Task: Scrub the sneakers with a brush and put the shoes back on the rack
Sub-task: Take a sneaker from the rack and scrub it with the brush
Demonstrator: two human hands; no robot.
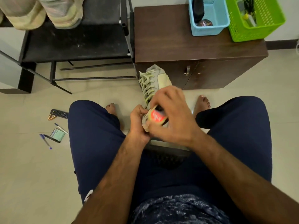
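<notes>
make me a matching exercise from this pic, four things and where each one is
Things:
1. sneaker
2. blue basket
3. green basket
4. remote control

Places:
A. on the floor, near the pens
B. at the right end of the cabinet top
C. gripped by the left hand
D. on the cabinet top, left of the other basket

Pairs: 1-C, 2-D, 3-B, 4-A

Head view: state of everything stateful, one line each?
sneaker: laced, held at its heel end.
left hand: grips the sneaker's heel rim.
right hand: curled over the sneaker's opening, blurred; grip unclear.
cabinet: doors shut.
blue basket: upright, tin inside.
green basket: upright.
rack: light shoes on top shelf.
</notes>
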